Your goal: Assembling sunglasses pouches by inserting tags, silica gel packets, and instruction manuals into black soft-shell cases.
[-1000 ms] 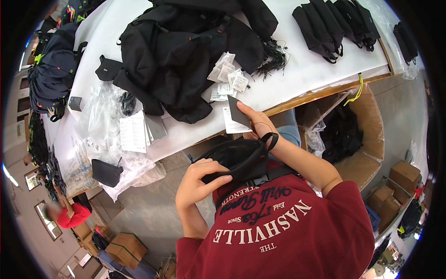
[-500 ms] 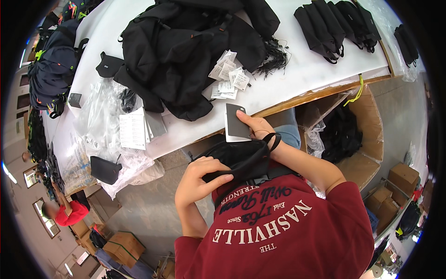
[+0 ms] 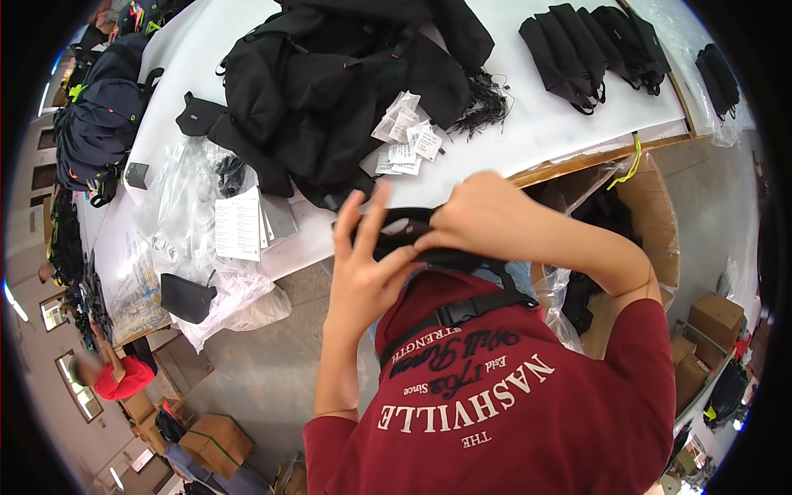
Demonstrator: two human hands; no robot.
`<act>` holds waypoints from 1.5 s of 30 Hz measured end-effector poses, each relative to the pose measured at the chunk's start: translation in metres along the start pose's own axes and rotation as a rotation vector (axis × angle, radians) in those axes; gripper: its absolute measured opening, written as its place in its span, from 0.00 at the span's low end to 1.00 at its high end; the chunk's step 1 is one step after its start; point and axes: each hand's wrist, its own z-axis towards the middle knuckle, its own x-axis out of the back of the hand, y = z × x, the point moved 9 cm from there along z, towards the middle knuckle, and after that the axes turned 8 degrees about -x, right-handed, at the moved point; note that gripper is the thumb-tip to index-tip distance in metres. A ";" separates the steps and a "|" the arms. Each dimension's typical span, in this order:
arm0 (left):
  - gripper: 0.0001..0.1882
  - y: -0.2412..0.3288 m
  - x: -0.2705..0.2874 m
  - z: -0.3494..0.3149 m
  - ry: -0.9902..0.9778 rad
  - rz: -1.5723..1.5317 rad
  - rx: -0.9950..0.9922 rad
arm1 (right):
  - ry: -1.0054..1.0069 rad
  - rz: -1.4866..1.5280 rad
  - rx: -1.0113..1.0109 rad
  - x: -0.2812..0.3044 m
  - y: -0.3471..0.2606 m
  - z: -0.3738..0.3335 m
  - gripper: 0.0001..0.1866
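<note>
A small black fabric bag (image 3: 450, 255) is held up in front of my chest at the table's near edge, its opening turned upward. My left hand (image 3: 360, 262) grips its left side, the thumb along the near rim and two fingers raised. Closed and blurred, my right hand (image 3: 480, 213) pinches the rim on the right. Between the hands a pale patch shows in the opening; I cannot make out what it is. Below the bag a black strap with a buckle (image 3: 456, 313) crosses my red shirt.
On the white table (image 3: 330, 241) lie piled black bags (image 3: 322, 107), white labels (image 3: 408, 136), printed leaflets (image 3: 239, 227), clear plastic bags (image 3: 169, 194) and a row of black pouches (image 3: 569, 54). A large open carton (image 3: 648, 210) stands beneath the right edge. Someone in red (image 3: 124, 375) works at far left.
My right hand has moved from beside the bag onto its rim; the dark booklet it held is out of sight. The bag has been raised and the left hand's fingers have spread upward.
</note>
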 end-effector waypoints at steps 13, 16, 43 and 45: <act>0.10 -0.001 -0.020 0.005 -0.271 -0.386 -0.075 | -0.115 0.252 -0.124 -0.031 0.012 -0.030 0.11; 0.09 0.000 -0.036 -0.001 -0.423 -0.392 -0.093 | -0.140 0.267 -0.096 -0.039 0.012 -0.032 0.13; 0.14 -0.096 -0.071 0.067 -0.043 0.091 -0.022 | -0.043 -0.049 0.137 -0.017 -0.007 -0.045 0.17; 0.13 -0.094 -0.063 0.068 -0.027 0.077 0.010 | -0.046 -0.064 0.149 -0.017 -0.007 -0.045 0.17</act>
